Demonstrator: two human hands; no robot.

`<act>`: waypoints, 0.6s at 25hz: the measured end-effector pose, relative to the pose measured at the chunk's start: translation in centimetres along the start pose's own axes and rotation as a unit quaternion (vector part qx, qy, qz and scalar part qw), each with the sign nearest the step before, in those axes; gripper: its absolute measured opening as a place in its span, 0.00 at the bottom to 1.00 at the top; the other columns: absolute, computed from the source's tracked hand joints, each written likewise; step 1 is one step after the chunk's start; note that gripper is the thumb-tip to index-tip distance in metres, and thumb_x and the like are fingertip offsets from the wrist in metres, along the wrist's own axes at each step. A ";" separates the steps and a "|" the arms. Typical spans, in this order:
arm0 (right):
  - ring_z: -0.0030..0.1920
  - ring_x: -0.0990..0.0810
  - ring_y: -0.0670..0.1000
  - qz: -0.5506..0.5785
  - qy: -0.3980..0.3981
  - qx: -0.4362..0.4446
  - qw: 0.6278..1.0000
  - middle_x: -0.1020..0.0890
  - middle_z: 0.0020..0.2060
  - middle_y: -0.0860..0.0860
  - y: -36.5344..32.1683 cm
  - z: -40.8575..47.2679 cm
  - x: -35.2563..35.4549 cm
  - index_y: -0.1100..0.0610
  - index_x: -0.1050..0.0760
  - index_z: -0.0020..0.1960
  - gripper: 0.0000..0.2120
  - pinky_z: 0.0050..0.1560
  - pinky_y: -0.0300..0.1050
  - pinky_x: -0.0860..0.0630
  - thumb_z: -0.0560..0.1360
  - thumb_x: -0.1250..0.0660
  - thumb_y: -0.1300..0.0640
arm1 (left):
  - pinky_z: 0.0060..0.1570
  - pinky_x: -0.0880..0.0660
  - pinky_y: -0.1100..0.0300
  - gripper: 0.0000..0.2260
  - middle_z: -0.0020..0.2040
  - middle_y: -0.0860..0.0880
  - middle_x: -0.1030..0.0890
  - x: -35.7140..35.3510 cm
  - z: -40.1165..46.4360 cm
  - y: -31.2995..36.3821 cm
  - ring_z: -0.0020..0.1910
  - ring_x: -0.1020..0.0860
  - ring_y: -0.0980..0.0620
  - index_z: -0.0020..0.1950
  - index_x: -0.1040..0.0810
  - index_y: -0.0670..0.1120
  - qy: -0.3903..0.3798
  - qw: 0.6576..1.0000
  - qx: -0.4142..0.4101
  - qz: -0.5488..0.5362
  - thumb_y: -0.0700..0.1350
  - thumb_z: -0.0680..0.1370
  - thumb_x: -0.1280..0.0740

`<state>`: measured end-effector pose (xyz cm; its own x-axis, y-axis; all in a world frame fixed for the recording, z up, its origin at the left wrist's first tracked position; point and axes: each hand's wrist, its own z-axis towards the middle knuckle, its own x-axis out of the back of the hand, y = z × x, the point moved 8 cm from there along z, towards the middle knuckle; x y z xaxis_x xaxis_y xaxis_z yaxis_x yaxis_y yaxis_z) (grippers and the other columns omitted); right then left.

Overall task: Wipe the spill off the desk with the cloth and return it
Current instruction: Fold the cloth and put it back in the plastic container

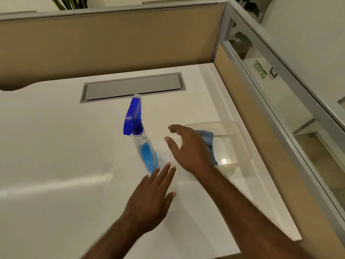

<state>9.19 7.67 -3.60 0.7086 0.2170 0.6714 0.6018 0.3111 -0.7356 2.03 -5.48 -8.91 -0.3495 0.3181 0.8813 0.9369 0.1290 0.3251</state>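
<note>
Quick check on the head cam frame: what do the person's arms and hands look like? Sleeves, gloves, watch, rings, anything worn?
Both are bare. The left hand and right hand wear no gloves, and no rings show on the fingers in view. Both forearms are uncovered right down to the frame edge: no sleeve, cuff, watch or wristband visible. No markings, straps or cables on either arm.

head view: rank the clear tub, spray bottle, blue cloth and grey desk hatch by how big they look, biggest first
1. grey desk hatch, the widest shape.
2. clear tub and spray bottle: too alike to rank; the right hand hides part of the tub.
3. blue cloth, smallest, though mostly hidden behind that hand.
</note>
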 end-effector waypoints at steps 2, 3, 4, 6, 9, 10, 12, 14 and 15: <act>0.67 0.28 0.48 0.021 -0.045 -0.004 0.999 0.27 0.69 0.46 -2.6 -0.7 -3.9 0.46 0.38 0.72 0.36 0.62 0.46 0.28 0.69 0.39 0.29 | 0.75 0.50 0.55 0.30 0.78 0.60 0.57 -0.3 -2.5 -1.6 0.78 0.52 0.54 0.78 0.59 0.59 -0.001 1.000 0.021 -0.001 0.64 0.80 0.51; 0.69 0.30 0.49 0.019 -0.057 -0.013 0.998 0.30 0.71 0.47 -3.4 -1.0 -5.5 0.45 0.43 0.73 0.42 0.63 0.45 0.31 0.66 0.42 0.25 | 0.75 0.49 0.55 0.30 0.79 0.59 0.53 -0.5 -3.3 -2.3 0.78 0.50 0.54 0.78 0.57 0.58 0.005 1.000 0.028 -0.003 0.64 0.80 0.50; 0.69 0.31 0.50 0.013 -0.058 -0.023 0.998 0.32 0.73 0.47 -3.9 -1.2 -6.9 0.46 0.46 0.74 0.47 0.62 0.45 0.32 0.63 0.44 0.22 | 0.76 0.47 0.54 0.30 0.79 0.59 0.50 -0.6 -3.9 -3.1 0.78 0.49 0.54 0.79 0.55 0.58 0.014 0.999 0.036 -0.006 0.64 0.79 0.49; 0.67 0.27 0.51 0.003 -0.032 -0.039 0.999 0.29 0.70 0.48 -4.4 -1.3 -8.4 0.48 0.47 0.74 0.48 0.60 0.47 0.28 0.63 0.43 0.22 | 0.75 0.43 0.53 0.30 0.79 0.58 0.45 -0.6 -4.3 -5.0 0.78 0.45 0.54 0.79 0.50 0.57 0.045 0.997 0.057 -0.012 0.64 0.79 0.47; 0.51 0.18 0.50 -0.021 0.044 -0.042 0.998 0.18 0.55 0.49 -4.4 -1.0 -8.5 0.51 0.36 0.67 0.34 0.48 0.44 0.21 0.69 0.34 0.33 | 0.75 0.42 0.53 0.31 0.79 0.54 0.42 -1.1 -3.6 -8.2 0.77 0.44 0.52 0.79 0.47 0.53 0.094 0.990 0.098 -0.028 0.64 0.79 0.44; 0.46 0.18 0.50 -0.023 0.063 -0.048 0.997 0.18 0.49 0.48 -4.1 -0.9 -8.1 0.52 0.33 0.62 0.28 0.43 0.43 0.21 0.70 0.32 0.36 | 0.75 0.44 0.52 0.33 0.80 0.53 0.45 -1.5 -2.8 -9.3 0.78 0.46 0.50 0.79 0.49 0.52 0.097 0.989 0.112 -0.029 0.64 0.78 0.44; 0.42 0.18 0.49 -0.003 0.079 -0.056 0.995 0.18 0.45 0.49 -3.5 -0.7 -7.5 0.53 0.31 0.57 0.23 0.39 0.38 0.25 0.71 0.31 0.40 | 0.75 0.50 0.48 0.38 0.81 0.51 0.54 -2.6 -0.6 -11.3 0.79 0.54 0.47 0.79 0.57 0.51 0.080 0.988 0.131 -0.021 0.67 0.77 0.45; 0.44 0.19 0.48 0.013 0.075 -0.058 0.995 0.18 0.50 0.51 -3.1 -0.6 -7.3 0.54 0.32 0.59 0.24 0.41 0.36 0.27 0.71 0.30 0.41 | 0.75 0.56 0.44 0.42 0.79 0.51 0.63 -3.5 1.5 -12.4 0.78 0.60 0.45 0.78 0.63 0.51 0.054 0.989 0.136 -0.012 0.72 0.74 0.48; 0.45 0.20 0.47 0.008 0.073 -0.057 0.996 0.18 0.52 0.51 -2.9 -0.7 -7.3 0.54 0.33 0.60 0.25 0.42 0.36 0.28 0.71 0.30 0.40 | 0.75 0.58 0.43 0.44 0.79 0.51 0.64 -3.9 2.3 -12.7 0.78 0.62 0.45 0.78 0.65 0.52 0.048 0.990 0.133 -0.011 0.74 0.73 0.51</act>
<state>2.55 4.58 -6.44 0.7600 0.0823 0.6448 0.6212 0.1998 -0.7577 -8.51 -6.20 -17.23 -0.3558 0.2236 0.9074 0.8887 0.3814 0.2544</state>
